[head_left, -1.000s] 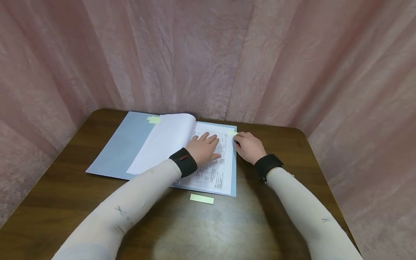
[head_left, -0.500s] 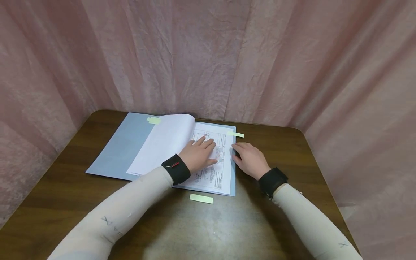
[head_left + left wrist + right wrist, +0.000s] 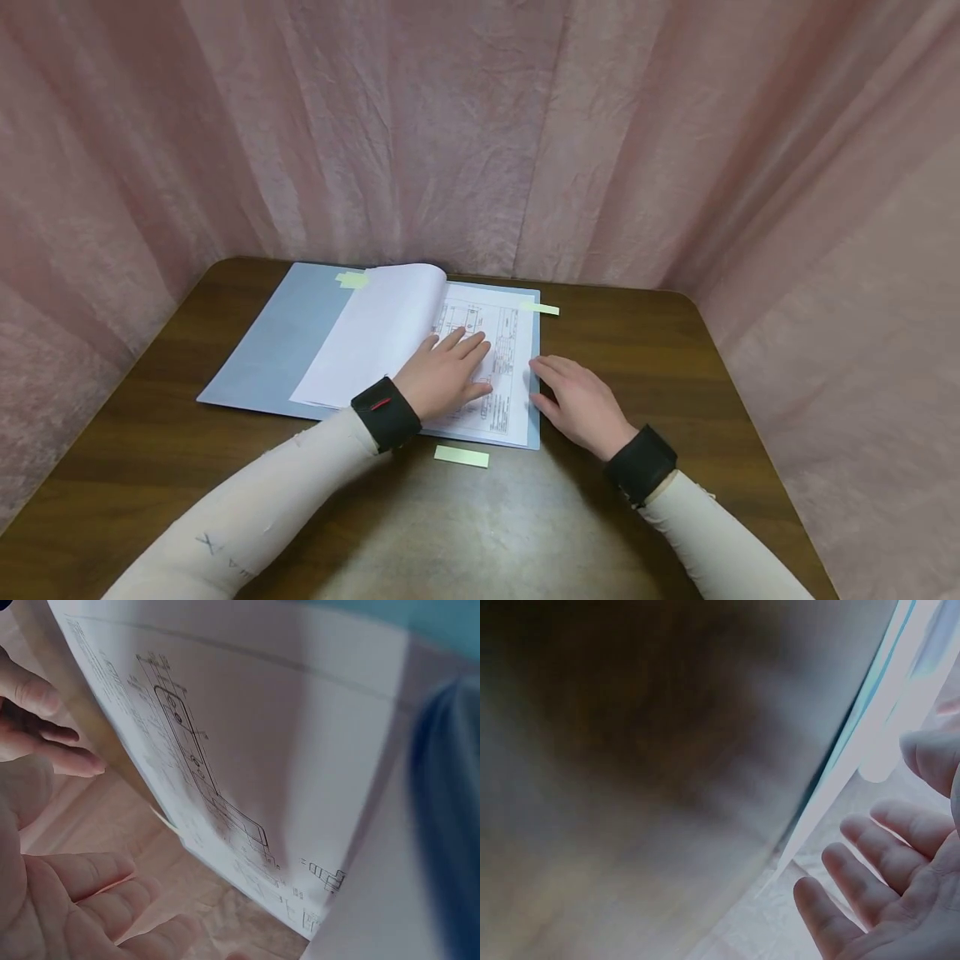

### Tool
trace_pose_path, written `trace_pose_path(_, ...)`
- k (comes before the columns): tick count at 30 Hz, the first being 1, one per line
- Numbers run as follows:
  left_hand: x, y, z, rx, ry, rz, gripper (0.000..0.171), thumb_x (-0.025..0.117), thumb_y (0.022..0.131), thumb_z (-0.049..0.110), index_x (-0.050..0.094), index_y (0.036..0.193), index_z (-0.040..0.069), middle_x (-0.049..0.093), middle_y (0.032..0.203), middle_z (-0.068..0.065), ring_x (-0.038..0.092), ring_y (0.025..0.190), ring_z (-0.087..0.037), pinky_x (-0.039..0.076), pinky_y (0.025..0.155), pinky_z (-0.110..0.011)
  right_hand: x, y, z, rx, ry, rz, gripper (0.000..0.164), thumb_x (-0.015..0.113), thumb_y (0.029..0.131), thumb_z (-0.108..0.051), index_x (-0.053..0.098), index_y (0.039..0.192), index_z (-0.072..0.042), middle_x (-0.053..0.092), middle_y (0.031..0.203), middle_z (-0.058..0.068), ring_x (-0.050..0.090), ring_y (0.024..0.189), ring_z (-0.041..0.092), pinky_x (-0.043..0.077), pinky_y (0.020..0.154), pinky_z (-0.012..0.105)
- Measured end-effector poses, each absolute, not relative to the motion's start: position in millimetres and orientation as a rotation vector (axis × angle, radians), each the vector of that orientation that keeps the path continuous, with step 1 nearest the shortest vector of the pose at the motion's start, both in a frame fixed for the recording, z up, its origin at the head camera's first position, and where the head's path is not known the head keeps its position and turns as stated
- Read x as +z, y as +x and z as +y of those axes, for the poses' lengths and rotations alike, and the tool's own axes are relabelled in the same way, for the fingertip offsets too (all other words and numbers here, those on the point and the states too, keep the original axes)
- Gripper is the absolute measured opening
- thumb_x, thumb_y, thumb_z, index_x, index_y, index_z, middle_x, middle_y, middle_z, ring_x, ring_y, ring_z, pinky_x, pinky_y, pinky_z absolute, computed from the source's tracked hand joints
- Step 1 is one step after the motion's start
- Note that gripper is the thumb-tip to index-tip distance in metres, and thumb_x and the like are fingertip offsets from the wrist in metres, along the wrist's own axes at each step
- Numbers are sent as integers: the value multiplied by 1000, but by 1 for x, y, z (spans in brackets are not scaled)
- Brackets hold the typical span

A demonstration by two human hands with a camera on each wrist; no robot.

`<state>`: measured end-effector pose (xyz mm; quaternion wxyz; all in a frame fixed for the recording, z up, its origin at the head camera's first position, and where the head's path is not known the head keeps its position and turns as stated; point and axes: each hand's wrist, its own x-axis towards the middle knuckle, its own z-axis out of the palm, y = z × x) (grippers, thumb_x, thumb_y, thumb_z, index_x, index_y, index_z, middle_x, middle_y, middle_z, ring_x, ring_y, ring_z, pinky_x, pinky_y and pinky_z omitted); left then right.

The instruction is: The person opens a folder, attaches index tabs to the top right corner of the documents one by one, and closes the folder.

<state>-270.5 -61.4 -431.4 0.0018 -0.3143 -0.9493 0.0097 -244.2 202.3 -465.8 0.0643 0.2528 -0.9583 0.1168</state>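
Observation:
A light blue folder [image 3: 258, 354] lies open, its white sheets [image 3: 375, 321] curled over to the left. On its right side shows a page [image 3: 513, 358] printed with technical drawings. A pale green sticky tab [image 3: 542, 309] juts past that page's upper right edge. My left hand [image 3: 442, 375] is over the page with its fingers spread; in the left wrist view its palm [image 3: 60, 900] faces the paper. Beside the folder's right edge hovers my right hand [image 3: 577, 404], its fingers [image 3: 866, 881] loosely extended and holding nothing.
A pale green sticky strip [image 3: 461, 456] lies on the brown wooden table [image 3: 652, 350] in front of the folder. More sticky tabs [image 3: 352, 280] sit at the top of the folder's left side. A pink curtain [image 3: 480, 142] hangs behind the table.
My right hand has let go of the sticky tab at the page's upper right and drawn back toward me. My left hand has slid slightly left and nearer, fingers still spread.

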Motion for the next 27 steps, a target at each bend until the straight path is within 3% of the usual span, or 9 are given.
trace_pose_path(6,-432,-262,-75,9,-946,-2978,78,50,95,63,40,155,14,35,159,-5,28,147,-32,24,110,-59,-462,-228,196,388,767,-2889,61,71,90,-39,56,143,-14,55,143,5,48,133,23,38,106,44)
trace_pose_path(27,-429,-226,-137,-145,-798,-2962,78,56,94,59,41,154,11,36,158,-8,26,147,-33,25,110,-58,-452,-186,176,414,843,-2830,44,71,90,-36,69,129,-16,65,128,-3,59,119,14,44,99,34)
